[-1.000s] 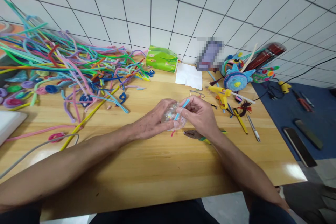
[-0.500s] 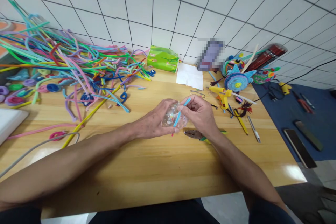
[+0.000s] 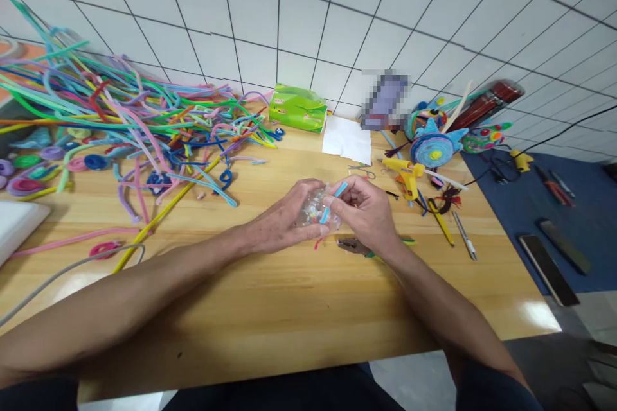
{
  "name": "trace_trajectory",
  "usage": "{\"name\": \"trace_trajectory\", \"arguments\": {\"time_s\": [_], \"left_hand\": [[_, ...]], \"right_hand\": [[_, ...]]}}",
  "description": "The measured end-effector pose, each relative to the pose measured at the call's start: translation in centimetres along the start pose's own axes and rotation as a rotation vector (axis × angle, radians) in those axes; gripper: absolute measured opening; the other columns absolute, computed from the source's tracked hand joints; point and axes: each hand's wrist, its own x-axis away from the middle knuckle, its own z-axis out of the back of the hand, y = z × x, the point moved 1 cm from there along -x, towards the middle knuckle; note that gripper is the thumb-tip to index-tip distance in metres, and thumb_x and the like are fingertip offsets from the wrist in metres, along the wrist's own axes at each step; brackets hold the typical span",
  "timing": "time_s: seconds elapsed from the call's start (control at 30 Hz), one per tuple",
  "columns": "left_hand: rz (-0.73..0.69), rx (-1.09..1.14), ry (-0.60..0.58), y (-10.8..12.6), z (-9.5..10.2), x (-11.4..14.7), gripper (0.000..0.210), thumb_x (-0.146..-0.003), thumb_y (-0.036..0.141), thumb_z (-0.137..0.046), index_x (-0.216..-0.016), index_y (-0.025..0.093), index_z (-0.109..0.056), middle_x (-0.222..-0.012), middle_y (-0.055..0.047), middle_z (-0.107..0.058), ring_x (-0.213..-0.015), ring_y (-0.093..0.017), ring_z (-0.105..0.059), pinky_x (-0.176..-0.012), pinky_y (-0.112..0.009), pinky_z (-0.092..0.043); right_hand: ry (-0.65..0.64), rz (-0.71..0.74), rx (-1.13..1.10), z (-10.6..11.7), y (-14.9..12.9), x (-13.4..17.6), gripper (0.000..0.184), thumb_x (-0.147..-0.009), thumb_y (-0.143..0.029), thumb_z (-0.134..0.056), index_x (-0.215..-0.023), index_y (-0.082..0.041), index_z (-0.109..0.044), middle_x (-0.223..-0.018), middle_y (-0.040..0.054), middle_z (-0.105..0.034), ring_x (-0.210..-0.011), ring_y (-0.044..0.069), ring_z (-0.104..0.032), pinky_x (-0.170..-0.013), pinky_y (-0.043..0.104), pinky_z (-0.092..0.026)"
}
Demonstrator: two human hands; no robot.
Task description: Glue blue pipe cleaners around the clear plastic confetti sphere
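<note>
A clear plastic bag [image 3: 312,210] of small shiny bits lies between the hands over the table [image 3: 270,308], a blue strip [image 3: 340,191] across it. The left hand [image 3: 282,219] grips the bag; its thumb has just moved up beside the strip's lower end, apparently steadying it. The right hand [image 3: 370,213] pinches the strip, near pliers [image 3: 353,246].

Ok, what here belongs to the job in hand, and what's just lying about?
Part of the job:
clear plastic item, in the left hand
light-blue strip, in the right hand

Probably just lying about:
green tissue pack
red flask
white pen
</note>
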Motion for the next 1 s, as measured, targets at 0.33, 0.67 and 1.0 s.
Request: {"name": "trace_trajectory", "arguments": {"time_s": [0.33, 0.67, 1.0], "left_hand": [[-0.008, 0.037, 0.002, 0.2, 0.0, 0.1, 0.066, -0.103, 0.048, -0.063, -0.157, 0.024, -0.032, -0.155, -0.019, -0.047, -0.146, -0.036, -0.050, -0.122, -0.061, -0.045], [-0.040, 0.004, 0.044, 0.2, -0.8, 0.6, 0.081, -0.097, 0.047, -0.073, -0.160, 0.026, -0.028, -0.157, -0.020, -0.046, -0.149, -0.037, -0.048, -0.122, -0.062, -0.047], [-0.067, -0.031, 0.199, 0.6, -1.0, 0.6, 0.071, -0.093, 0.043, -0.079, -0.150, 0.025, -0.041, -0.145, -0.016, -0.054, -0.138, -0.033, -0.055, -0.116, -0.056, -0.052]], "right_hand": [[0.004, 0.040, 0.005, -0.1, 0.1, 0.1, 0.014, -0.083, -0.032, -0.076, -0.082, -0.022, -0.067, -0.062, -0.0049, -0.060, -0.054, 0.011, -0.050, -0.051, 0.025, -0.040], [-0.042, -0.053, 0.046, 0.4, 0.7, -0.3, 0.025, -0.078, -0.039, -0.085, -0.088, -0.023, -0.069, -0.062, -0.0063, -0.055, -0.055, 0.012, -0.047, -0.050, 0.026, -0.038], [0.018, 0.049, 0.264, 0.6, 0.4, -0.1, 0.043, -0.074, -0.032, -0.085, -0.113, -0.022, -0.069, -0.099, 0.0030, -0.068, -0.086, 0.020, -0.063, -0.078, 0.036, -0.053]]}}
